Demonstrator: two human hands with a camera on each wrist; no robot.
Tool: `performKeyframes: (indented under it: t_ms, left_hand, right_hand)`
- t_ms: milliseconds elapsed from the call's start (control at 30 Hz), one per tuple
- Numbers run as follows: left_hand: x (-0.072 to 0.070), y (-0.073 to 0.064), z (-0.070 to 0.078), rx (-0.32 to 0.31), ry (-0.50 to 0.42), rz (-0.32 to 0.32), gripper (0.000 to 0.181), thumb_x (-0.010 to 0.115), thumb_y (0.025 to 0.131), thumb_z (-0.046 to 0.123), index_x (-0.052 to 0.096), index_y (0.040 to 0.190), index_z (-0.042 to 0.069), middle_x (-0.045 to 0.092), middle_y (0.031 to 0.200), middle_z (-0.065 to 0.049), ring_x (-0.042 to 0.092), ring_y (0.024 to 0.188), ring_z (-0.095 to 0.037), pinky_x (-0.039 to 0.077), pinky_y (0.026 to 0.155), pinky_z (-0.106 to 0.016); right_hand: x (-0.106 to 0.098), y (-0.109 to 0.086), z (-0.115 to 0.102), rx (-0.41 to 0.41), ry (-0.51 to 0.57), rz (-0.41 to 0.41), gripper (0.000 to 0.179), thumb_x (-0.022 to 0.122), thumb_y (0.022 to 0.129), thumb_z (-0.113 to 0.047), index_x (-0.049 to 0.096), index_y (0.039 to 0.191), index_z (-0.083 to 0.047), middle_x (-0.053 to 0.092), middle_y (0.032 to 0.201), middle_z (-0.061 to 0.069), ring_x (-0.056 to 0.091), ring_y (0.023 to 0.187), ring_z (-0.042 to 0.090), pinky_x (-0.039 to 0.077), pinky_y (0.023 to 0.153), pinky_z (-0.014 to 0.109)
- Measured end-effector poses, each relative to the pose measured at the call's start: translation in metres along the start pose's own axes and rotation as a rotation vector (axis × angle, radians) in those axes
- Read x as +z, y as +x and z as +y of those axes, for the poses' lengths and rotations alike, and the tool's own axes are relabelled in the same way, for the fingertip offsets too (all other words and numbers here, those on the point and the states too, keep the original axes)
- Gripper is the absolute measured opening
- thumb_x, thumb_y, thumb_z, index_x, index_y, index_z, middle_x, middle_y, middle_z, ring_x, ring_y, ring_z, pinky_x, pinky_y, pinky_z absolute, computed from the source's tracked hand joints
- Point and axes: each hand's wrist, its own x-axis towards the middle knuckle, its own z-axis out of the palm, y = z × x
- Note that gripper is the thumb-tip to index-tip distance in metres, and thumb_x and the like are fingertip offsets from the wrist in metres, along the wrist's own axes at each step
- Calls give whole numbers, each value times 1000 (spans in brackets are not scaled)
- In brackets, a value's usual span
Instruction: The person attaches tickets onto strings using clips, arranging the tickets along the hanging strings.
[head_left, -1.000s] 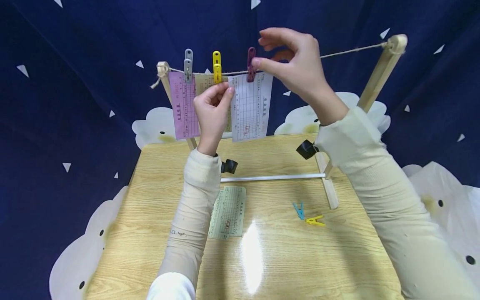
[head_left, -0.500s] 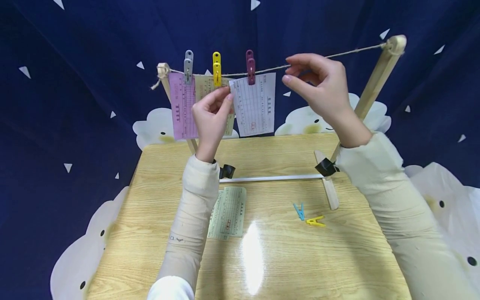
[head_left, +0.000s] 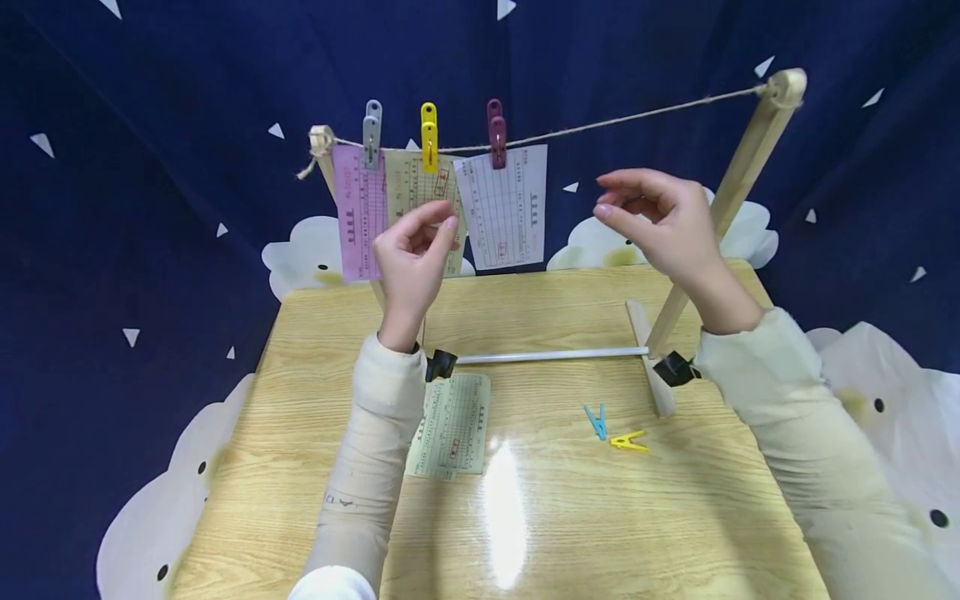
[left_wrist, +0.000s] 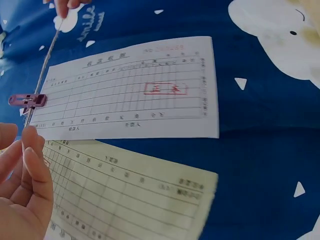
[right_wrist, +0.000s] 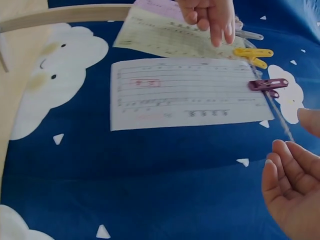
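Observation:
A white printed form point(head_left: 504, 212) hangs slightly tilted from the string, held by a purple clothespin point(head_left: 497, 135). To its left hang a pale yellow form point(head_left: 401, 185) under a yellow clothespin point(head_left: 429, 137) and a pink form point(head_left: 358, 218) under a grey clothespin point(head_left: 372, 135). My left hand point(head_left: 412, 254) hovers in front of the yellow form, fingers loosely bent and holding nothing. Right of the white form, below the string point(head_left: 645, 115), my right hand point(head_left: 663, 221) hangs with relaxed fingers and nothing in them. In the left wrist view the purple clothespin point(left_wrist: 29, 100) grips the white form's top edge.
Pale green forms point(head_left: 453, 425) lie on the wooden table point(head_left: 555, 517), partly behind my left sleeve. A blue clothespin point(head_left: 597, 422) and another yellow clothespin point(head_left: 628, 441) lie at the right. The wooden rack's right post point(head_left: 738, 179) and white crossbar point(head_left: 555, 356) stand behind.
My right hand has left the purple clothespin and moved right and down. My left hand has let go of the white form's corner and lowered; the form now hangs free, slightly tilted.

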Motion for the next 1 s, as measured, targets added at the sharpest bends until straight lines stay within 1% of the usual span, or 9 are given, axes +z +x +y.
performKeyframes:
  t_ms: [100,267,467,600,700,800,867,933,1000]
  left_hand:
    - [-3,-8,-1,6,14,-12,15,61,80,-6,63,92,-14,65,82,-23,57,55,-2,49,51,-21]
    - [-8,-20,-3,-5,23,-34,14,62,80,-5,64,91,-13,65,80,-22,57,55,-6,49,52,-20]
    - [-13,-34,-8,-26,4,-95,15,62,79,-8,63,92,-15,64,78,-24,57,56,-5,48,51,-20]
    - [-17,-45,-13,-40,22,-135,15,62,79,-8,62,92,-15,64,78,-24,57,57,-5,48,52,-20]
    - [-21,-54,-19,-52,47,-162,14,62,79,-8,64,92,-13,65,79,-23,58,57,-8,49,53,-20]
    - [-25,-63,-25,-72,66,-184,14,62,79,-8,65,92,-12,66,79,-22,59,56,-13,49,53,-20]
    - [-27,-68,-29,-96,77,-201,14,62,78,-9,65,92,-12,66,80,-22,60,56,-16,49,54,-20]
    - [-30,-73,-33,-117,87,-220,14,63,78,-10,65,92,-12,66,79,-22,60,57,-17,49,54,-20]
    - [-32,-78,-36,-143,93,-244,15,63,77,-11,64,92,-13,66,79,-23,59,58,-18,49,55,-20]
  right_hand:
    - [-2,-7,8,17,-10,-9,23,63,80,4,63,102,8,63,81,-10,57,69,8,43,58,15]
    - [-4,-19,19,53,-23,-31,24,63,80,4,63,104,7,62,82,-10,57,70,7,43,60,13]
    - [-5,-33,33,101,-13,-55,24,64,80,4,63,104,7,62,81,-10,58,71,5,45,63,13]
    - [-5,-43,43,137,-10,-83,25,64,80,4,62,105,9,62,81,-11,58,73,5,45,65,13]
    - [-4,-51,51,158,-7,-105,26,64,80,4,61,105,10,62,82,-10,57,75,5,45,67,13]
    - [-4,-59,60,180,-17,-129,26,64,79,5,61,105,10,64,83,-6,57,76,5,45,67,13]
    - [-4,-64,65,191,-31,-144,26,65,79,6,62,104,9,65,84,0,56,76,4,45,66,13]
    - [-4,-69,67,204,-51,-163,26,64,79,6,62,104,9,65,86,5,56,76,3,45,66,13]
    - [-4,-73,64,212,-65,-179,26,64,79,7,61,104,11,64,86,10,55,75,3,45,66,13]
